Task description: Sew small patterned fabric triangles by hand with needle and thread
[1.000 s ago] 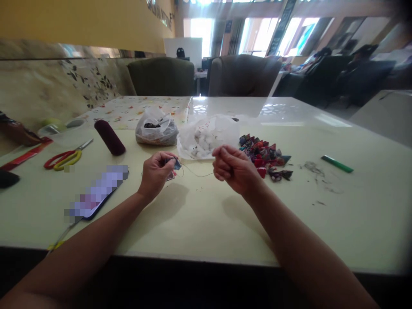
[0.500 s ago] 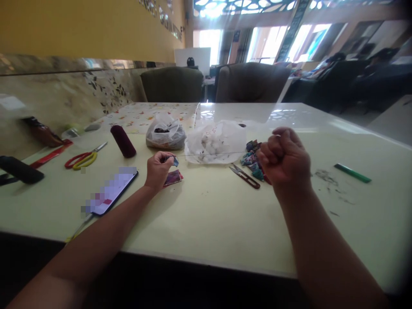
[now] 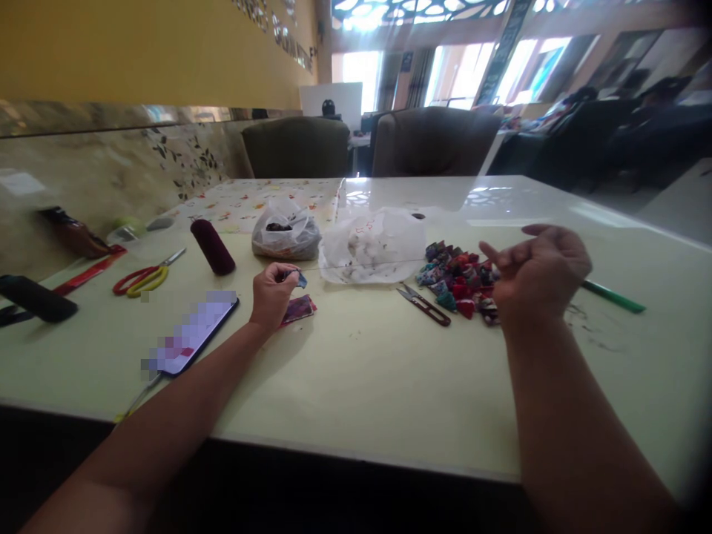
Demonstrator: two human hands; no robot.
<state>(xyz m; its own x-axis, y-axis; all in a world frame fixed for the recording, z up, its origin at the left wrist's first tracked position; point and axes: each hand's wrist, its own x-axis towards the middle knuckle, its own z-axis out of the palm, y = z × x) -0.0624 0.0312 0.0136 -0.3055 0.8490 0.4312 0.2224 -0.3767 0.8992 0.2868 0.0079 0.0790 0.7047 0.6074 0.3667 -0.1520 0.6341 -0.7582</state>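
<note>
Observe small blue patterned fabric piece (image 3: pixel 301 279) pinched in left hand (image 3: pixel 272 295), left of centre over pale tabletop (image 3: pixel 361 400). Note thin greyish thread (image 3: pixel 361 266) running right from fabric. Find right hand (image 3: pixel 542 274) raised, half-curled; cannot tell if grasping thread. Draw smoothly, fabric held firm, clear of brown-handled metal snips (image 3: pixel 423 304).

We have scissors (image 3: pixel 162 265) left on the table (image 3: pixel 356 400), spool (image 3: pixel 213 247) right of them, phone (image 3: pixel 192 340) nearer. Mid-table: left bag (image 3: pixel 267 243), right bag (image 3: pixel 409 241); snips (image 3: pixel 427 306) nearer, pile (image 3: pixel 459 282) right of snips. Scrap (image 3: pixel 302 279) in left hand (image 3: pixel 271 294), near side of left bag. Chairs (image 3: pixel 303 148) past far edge.
</note>
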